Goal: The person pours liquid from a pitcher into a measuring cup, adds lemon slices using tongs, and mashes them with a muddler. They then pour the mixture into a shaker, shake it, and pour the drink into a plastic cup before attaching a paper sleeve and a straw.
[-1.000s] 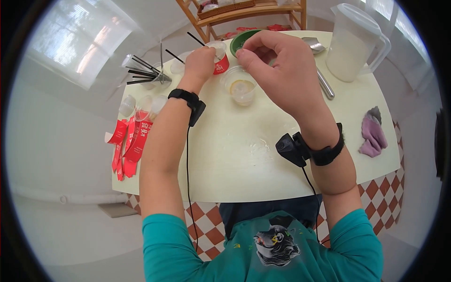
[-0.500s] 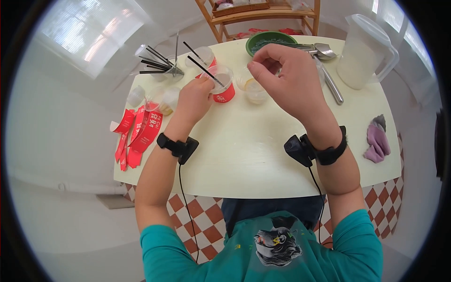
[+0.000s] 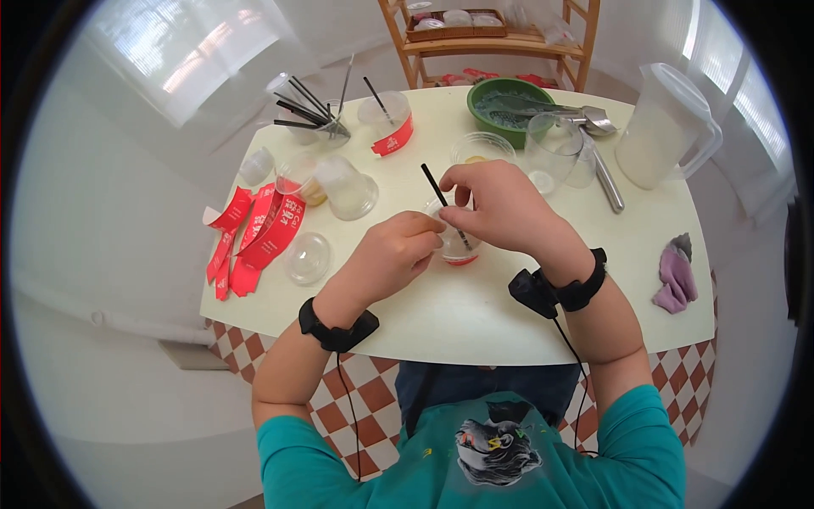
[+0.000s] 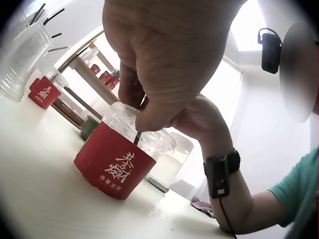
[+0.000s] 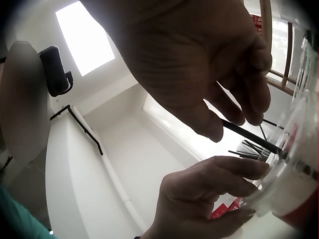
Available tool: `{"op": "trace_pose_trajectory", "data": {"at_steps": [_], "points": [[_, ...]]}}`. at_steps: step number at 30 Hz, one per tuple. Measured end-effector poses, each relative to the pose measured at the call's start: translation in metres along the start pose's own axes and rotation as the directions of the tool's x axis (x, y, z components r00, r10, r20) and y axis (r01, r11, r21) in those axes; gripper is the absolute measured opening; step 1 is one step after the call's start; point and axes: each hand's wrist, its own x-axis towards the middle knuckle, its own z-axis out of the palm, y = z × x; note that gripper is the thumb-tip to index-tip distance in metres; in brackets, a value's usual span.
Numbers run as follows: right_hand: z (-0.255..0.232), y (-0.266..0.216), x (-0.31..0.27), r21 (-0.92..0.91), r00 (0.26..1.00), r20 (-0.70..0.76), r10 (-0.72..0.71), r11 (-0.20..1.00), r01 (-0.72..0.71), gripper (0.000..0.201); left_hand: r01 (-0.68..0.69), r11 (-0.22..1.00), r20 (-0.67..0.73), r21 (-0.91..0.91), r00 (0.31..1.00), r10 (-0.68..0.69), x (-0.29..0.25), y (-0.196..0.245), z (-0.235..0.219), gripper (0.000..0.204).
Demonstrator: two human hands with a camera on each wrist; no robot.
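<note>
A clear plastic cup with a red paper band (image 4: 117,164) stands near the middle of the table. My left hand (image 3: 386,254) holds it at the rim, with the thumb close beside a black straw (image 3: 430,180) in the left wrist view. That straw leans out of the cup's top. From the right, my right hand (image 3: 509,199) reaches over the cup, its fingers loosely curved. The thumb tip lies right at the straw, and a gap shows between thumb and fingers in the right wrist view. Both hands partly hide the cup in the head view.
Behind stand another red-banded cup (image 3: 394,136), a cup of black straws (image 3: 335,131), a green bowl (image 3: 509,127), a clear cup (image 3: 555,153) and a pitcher (image 3: 661,131). Red paper bands (image 3: 275,233) and a clear lid (image 3: 307,257) lie left, a purple cloth (image 3: 676,280) right.
My left hand has brought the banded cup with its straw from the back toward me and to the right. My right hand has come down beside the straw.
</note>
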Motion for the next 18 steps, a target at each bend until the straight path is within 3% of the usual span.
{"op": "trace_pose_trajectory", "data": {"at_steps": [2,4,6,7,9,10,12,18], "points": [[0.000,-0.001,0.001,0.000,0.998,0.067,-0.017,1.000,0.017,0.020,-0.020,1.000,-0.001,-0.010,1.000,0.020,0.004,0.007,0.004,0.024],[-0.003,-0.004,0.000,0.051,1.000,-0.018,0.025,0.998,-0.024,0.015,-0.043,0.999,0.000,-0.020,0.999,0.043,0.006,0.009,0.003,0.023],[-0.006,-0.005,-0.001,0.099,0.999,-0.045,0.009,0.995,-0.004,0.014,-0.008,0.982,-0.027,-0.191,1.000,0.003,0.009,0.010,0.002,0.025],[-0.007,-0.005,-0.002,0.148,0.997,-0.074,-0.006,0.989,0.017,0.013,-0.010,0.981,-0.029,-0.192,1.000,0.005,0.010,0.010,0.002,0.025],[-0.006,-0.004,-0.002,0.170,0.996,-0.090,-0.008,0.985,0.023,0.014,0.202,0.924,-0.010,-0.324,0.976,-0.217,0.011,0.008,0.002,0.027],[-0.006,-0.004,-0.001,0.194,0.994,-0.105,-0.011,0.981,0.031,0.015,0.202,0.924,-0.010,-0.324,0.976,-0.217,0.014,0.007,0.004,0.027],[-0.006,-0.005,-0.001,0.207,0.994,-0.103,-0.025,0.977,0.047,0.016,0.310,0.729,-0.052,-0.610,0.902,-0.428,0.021,0.006,0.011,0.023],[-0.009,-0.005,-0.001,0.218,0.990,-0.135,-0.044,0.973,0.073,0.020,0.396,0.598,0.026,-0.696,0.847,-0.531,0.033,-0.001,0.010,0.014]]}}
